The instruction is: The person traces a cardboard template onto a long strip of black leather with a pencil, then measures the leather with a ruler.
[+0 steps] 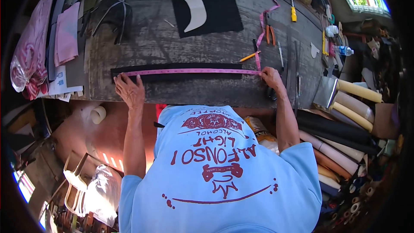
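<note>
A pink measuring tape [194, 71] is stretched straight along a long black strip of material [172, 77] near the table's front edge. At the strip's left end, my left hand [129, 90] presses the tape down, its fingers spread. My right hand [271, 78] pinches the tape just past the strip's right end. From there the loose tape runs up the table beside a pencil [248, 57] and orange-handled pliers [270, 34]. Farther back lies a black square piece [220, 11] with a white crescent-shaped piece [195, 12] on it.
A yellow-handled screwdriver [293, 14] lies at the back right of the dark worktable [151, 47]. Folded pink material [67, 34] and a plastic-wrapped bundle [32, 51] are on the left. Rolls of material [353, 103] are stacked to the right, beside a metal can [325, 91].
</note>
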### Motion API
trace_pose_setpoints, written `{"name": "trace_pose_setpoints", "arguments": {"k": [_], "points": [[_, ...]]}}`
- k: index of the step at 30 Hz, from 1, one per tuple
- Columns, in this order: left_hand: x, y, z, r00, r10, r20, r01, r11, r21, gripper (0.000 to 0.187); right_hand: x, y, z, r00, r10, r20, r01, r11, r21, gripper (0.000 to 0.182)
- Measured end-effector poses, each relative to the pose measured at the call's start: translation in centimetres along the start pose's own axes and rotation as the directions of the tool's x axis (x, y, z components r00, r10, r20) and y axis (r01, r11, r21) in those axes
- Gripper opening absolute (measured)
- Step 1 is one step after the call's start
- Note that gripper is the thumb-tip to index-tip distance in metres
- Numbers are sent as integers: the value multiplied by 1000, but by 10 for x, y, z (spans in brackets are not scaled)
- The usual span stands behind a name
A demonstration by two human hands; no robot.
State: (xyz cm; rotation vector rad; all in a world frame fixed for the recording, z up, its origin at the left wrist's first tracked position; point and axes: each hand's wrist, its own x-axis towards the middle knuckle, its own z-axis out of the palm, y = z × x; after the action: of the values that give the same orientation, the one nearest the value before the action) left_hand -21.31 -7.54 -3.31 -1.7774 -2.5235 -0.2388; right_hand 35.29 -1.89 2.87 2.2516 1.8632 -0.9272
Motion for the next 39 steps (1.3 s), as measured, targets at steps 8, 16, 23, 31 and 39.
{"name": "trace_pose_setpoints", "arguments": {"k": [8,16,23,31,39], "points": [[7,31,-14,960,-166,226,148,985,94,107,-1,4,11,992,-11,-123,7,999,-31,24],[8,32,-9,952,-183,245,167,982,86,120,-5,8,15,990,-4,-143,9,999,39,21],[13,28,-4,943,-201,265,170,976,134,122,-9,14,15,954,-157,-253,152,988,-42,22],[19,35,-17,909,-255,329,219,965,145,125,-1,-42,8,787,-454,-418,470,880,-70,19],[18,37,-18,916,-258,308,233,965,119,121,-19,-36,29,815,-495,-300,518,855,-5,15]]}}
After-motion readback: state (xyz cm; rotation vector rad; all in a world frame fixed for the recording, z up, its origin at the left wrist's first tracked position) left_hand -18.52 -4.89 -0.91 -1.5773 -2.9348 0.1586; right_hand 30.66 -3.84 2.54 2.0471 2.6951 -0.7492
